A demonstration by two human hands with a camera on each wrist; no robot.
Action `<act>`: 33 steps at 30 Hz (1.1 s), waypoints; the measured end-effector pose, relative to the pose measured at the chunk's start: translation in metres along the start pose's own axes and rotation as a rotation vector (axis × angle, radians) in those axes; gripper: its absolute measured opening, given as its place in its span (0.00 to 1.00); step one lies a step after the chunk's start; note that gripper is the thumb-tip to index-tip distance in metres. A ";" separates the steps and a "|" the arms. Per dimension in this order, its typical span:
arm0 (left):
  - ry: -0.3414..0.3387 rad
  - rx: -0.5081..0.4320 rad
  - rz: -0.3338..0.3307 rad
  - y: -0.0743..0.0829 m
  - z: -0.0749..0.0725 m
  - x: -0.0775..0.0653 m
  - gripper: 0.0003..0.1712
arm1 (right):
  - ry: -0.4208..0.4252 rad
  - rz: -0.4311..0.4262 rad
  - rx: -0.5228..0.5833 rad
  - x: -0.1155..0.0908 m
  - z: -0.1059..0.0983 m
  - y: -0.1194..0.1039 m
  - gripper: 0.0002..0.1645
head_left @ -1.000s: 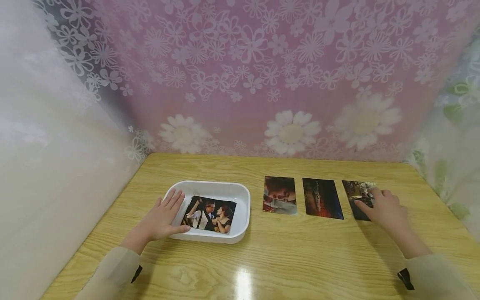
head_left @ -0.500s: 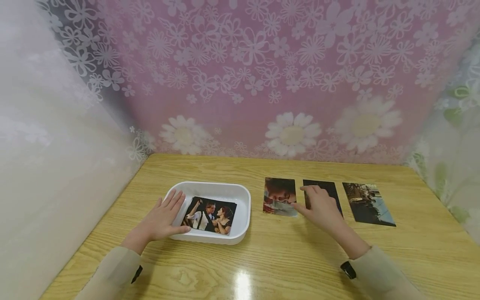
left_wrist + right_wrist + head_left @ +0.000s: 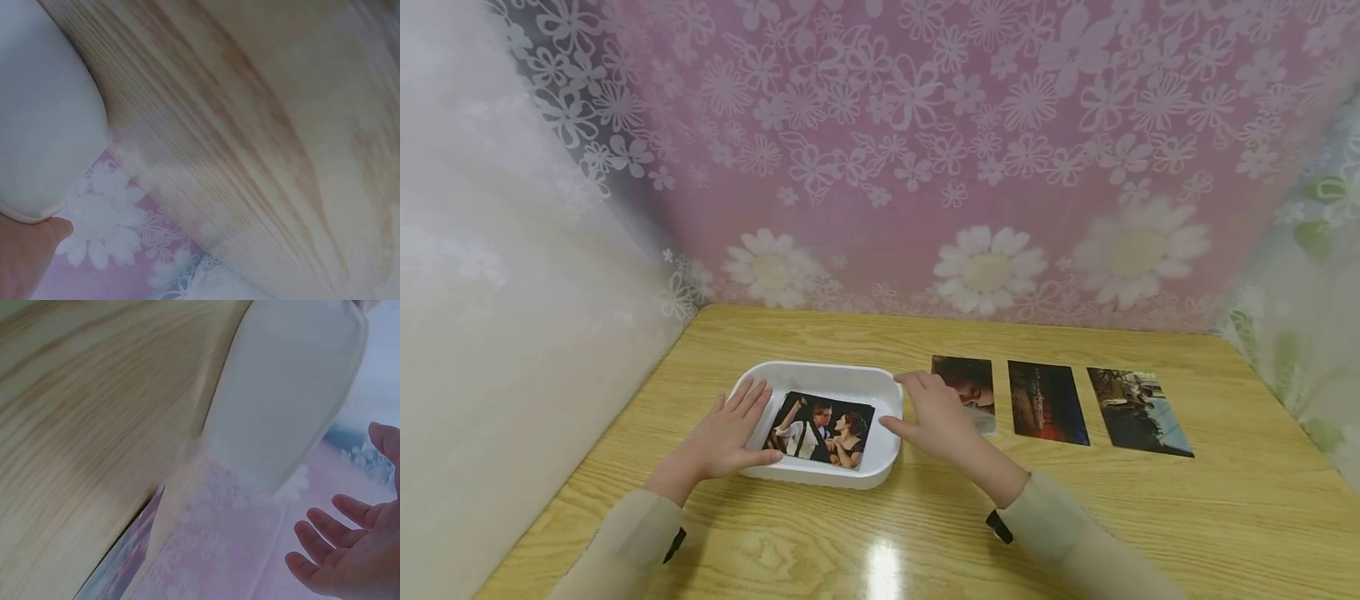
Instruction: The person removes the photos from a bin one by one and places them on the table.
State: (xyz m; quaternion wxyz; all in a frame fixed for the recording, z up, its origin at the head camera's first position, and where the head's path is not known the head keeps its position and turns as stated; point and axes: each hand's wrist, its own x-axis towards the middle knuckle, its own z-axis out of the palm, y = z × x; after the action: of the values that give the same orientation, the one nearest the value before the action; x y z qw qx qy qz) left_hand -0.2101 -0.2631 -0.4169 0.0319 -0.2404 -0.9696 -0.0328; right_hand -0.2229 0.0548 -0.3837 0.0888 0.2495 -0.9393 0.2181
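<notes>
A white plastic tray [image 3: 820, 367] stands on the table, holding a small pile of photo cards [image 3: 822, 432] with a couple pictured on top. My left hand [image 3: 718, 442] rests across the tray's left rim, fingers straight and thumb apart. Over the tray's right rim is my right hand [image 3: 942, 423], its fingers spread and nothing in them. In the right wrist view its loosely bent fingers [image 3: 337, 531] appear beside the tray's side wall [image 3: 284, 394]. The nearest card on the table [image 3: 973, 387] is partly hidden behind that hand.
Two more picture cards, a dark red-blue one [image 3: 1047, 404] and a lighter one [image 3: 1140, 412], lie in a row on the right side of the wooden table [image 3: 775, 542]. A pink floral wall covering [image 3: 880, 167] closes off the back.
My right hand has swept left from the farthest card, past the other two, to the tray's right rim. The cards stay on the table. My left hand keeps its place on the tray.
</notes>
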 end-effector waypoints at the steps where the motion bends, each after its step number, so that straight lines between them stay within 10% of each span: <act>1: 0.003 0.000 0.001 0.000 0.000 0.000 0.56 | -0.011 -0.013 -0.009 0.002 0.003 -0.005 0.37; 13: 0.000 -0.001 0.001 0.000 0.000 0.000 0.56 | -0.098 -0.173 -0.092 0.019 0.033 -0.039 0.38; 33: -0.003 0.008 -0.001 0.000 0.000 0.000 0.56 | -0.377 -0.044 -0.252 0.041 0.066 -0.042 0.50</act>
State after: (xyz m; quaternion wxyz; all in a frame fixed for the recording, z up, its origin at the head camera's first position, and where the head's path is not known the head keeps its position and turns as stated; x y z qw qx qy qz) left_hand -0.2103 -0.2634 -0.4166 0.0314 -0.2396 -0.9699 -0.0287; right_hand -0.2407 -0.0258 -0.4154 -0.0532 0.2930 -0.9535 0.0467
